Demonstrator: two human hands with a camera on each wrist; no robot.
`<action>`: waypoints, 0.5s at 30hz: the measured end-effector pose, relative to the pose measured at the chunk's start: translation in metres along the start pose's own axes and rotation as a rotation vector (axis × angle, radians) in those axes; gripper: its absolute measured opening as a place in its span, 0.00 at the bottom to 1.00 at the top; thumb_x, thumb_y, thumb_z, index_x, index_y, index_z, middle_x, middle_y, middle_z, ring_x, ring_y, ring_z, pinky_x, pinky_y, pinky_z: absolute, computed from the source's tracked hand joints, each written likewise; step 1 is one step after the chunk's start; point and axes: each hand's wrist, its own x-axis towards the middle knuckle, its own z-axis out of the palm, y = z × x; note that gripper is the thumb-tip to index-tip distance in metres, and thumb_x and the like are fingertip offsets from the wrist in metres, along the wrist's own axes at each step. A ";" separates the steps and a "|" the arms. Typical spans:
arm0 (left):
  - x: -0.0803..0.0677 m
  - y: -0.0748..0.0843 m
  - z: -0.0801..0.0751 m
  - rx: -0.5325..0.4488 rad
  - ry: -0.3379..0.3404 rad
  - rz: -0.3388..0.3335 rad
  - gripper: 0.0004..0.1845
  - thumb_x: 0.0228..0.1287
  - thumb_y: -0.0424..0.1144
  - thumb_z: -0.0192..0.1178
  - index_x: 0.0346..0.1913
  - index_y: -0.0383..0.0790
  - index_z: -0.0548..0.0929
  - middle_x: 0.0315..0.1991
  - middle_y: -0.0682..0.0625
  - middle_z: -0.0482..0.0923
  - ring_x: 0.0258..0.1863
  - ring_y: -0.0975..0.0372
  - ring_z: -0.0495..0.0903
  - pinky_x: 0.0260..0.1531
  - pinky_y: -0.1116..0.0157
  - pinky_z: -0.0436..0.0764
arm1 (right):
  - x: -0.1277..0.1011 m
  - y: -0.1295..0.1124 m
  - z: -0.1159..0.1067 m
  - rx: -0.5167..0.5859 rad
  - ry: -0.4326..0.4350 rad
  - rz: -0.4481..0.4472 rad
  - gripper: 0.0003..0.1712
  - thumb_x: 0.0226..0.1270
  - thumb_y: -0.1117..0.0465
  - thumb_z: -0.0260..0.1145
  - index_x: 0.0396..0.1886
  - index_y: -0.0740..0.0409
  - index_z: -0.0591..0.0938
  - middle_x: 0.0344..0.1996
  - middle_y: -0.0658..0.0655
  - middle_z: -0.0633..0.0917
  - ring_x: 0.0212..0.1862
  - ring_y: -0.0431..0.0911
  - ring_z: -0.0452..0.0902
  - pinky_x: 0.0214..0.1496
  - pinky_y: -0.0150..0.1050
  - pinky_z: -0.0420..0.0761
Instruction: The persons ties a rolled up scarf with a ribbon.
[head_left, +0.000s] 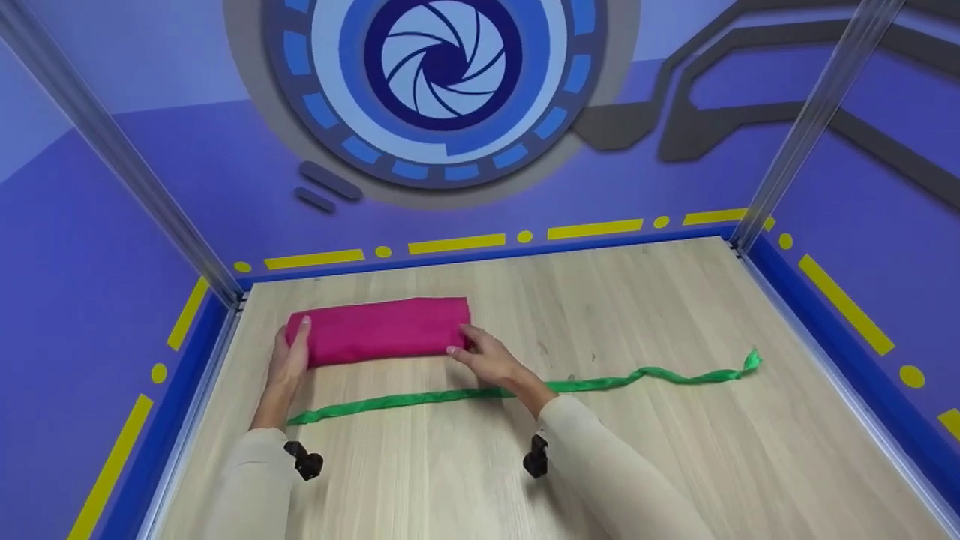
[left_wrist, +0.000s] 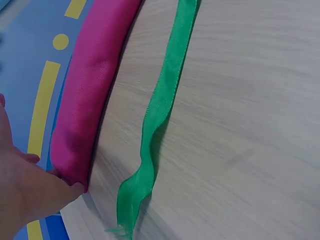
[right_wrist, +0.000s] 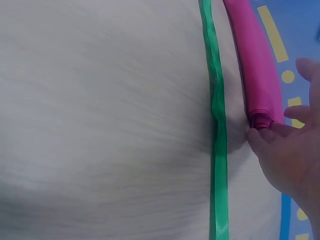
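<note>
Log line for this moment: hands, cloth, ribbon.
left hand: touches left end of rolled pink cloth | right hand: touches its right end | green ribbon: flat on table, beside cloth, not around it

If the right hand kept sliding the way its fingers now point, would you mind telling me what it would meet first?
The right hand already touches the right end of the rolled pink cloth, so it would press straight into that roll; the green ribbon lies behind it.

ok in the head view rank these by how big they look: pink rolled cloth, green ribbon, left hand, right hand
1. green ribbon: longest by far, though thin.
2. pink rolled cloth: largest in area; which of these two leads depends on length or area.
3. left hand and right hand: look alike, not ranked.
</note>
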 end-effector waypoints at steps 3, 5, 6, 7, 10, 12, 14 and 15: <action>0.000 -0.001 0.000 0.029 -0.042 -0.002 0.55 0.76 0.76 0.36 0.86 0.41 0.31 0.86 0.35 0.31 0.84 0.41 0.34 0.80 0.40 0.38 | 0.000 0.001 -0.001 -0.002 -0.002 -0.009 0.39 0.84 0.50 0.60 0.82 0.67 0.61 0.76 0.67 0.69 0.73 0.59 0.69 0.77 0.54 0.67; 0.000 -0.002 -0.001 0.065 -0.066 0.000 0.55 0.76 0.76 0.35 0.86 0.40 0.31 0.86 0.34 0.30 0.84 0.40 0.32 0.80 0.40 0.38 | 0.000 0.002 -0.002 0.001 -0.003 -0.012 0.37 0.84 0.51 0.59 0.81 0.68 0.63 0.75 0.68 0.70 0.73 0.59 0.69 0.76 0.54 0.68; 0.000 -0.002 -0.001 0.081 -0.075 0.002 0.55 0.76 0.76 0.35 0.85 0.40 0.31 0.85 0.33 0.31 0.84 0.40 0.32 0.80 0.40 0.38 | 0.000 0.003 -0.002 0.004 0.000 -0.012 0.37 0.84 0.52 0.59 0.81 0.68 0.63 0.75 0.68 0.70 0.73 0.59 0.69 0.76 0.55 0.68; 0.000 -0.003 -0.001 0.099 -0.082 0.000 0.55 0.76 0.76 0.35 0.85 0.40 0.31 0.85 0.33 0.31 0.84 0.39 0.33 0.80 0.39 0.38 | 0.000 0.004 -0.003 0.007 0.001 -0.009 0.36 0.85 0.52 0.59 0.81 0.68 0.63 0.75 0.68 0.70 0.72 0.59 0.70 0.76 0.55 0.68; 0.000 -0.003 0.001 0.121 -0.092 0.008 0.54 0.77 0.74 0.35 0.85 0.38 0.32 0.85 0.31 0.32 0.84 0.38 0.34 0.80 0.39 0.40 | -0.002 0.005 -0.007 0.036 0.004 0.015 0.36 0.85 0.51 0.59 0.81 0.68 0.64 0.75 0.66 0.70 0.73 0.58 0.69 0.76 0.53 0.68; -0.001 -0.003 0.003 0.134 -0.098 0.007 0.55 0.77 0.75 0.36 0.86 0.38 0.32 0.85 0.31 0.33 0.84 0.38 0.34 0.80 0.39 0.41 | -0.004 0.007 -0.010 0.050 0.008 0.033 0.37 0.84 0.51 0.60 0.81 0.67 0.64 0.76 0.66 0.70 0.74 0.58 0.68 0.77 0.53 0.68; -0.001 -0.002 0.005 0.140 -0.101 0.010 0.55 0.77 0.75 0.36 0.86 0.38 0.32 0.85 0.30 0.34 0.84 0.38 0.35 0.80 0.39 0.41 | -0.006 0.007 -0.012 0.055 0.010 0.051 0.38 0.84 0.49 0.60 0.81 0.66 0.64 0.77 0.65 0.69 0.74 0.58 0.68 0.77 0.52 0.68; -0.002 -0.001 0.006 0.141 -0.106 0.006 0.55 0.77 0.75 0.36 0.86 0.38 0.32 0.85 0.31 0.33 0.84 0.38 0.35 0.79 0.39 0.41 | -0.006 0.008 -0.014 0.049 0.014 0.057 0.38 0.83 0.49 0.61 0.81 0.65 0.64 0.77 0.64 0.69 0.74 0.58 0.68 0.77 0.52 0.68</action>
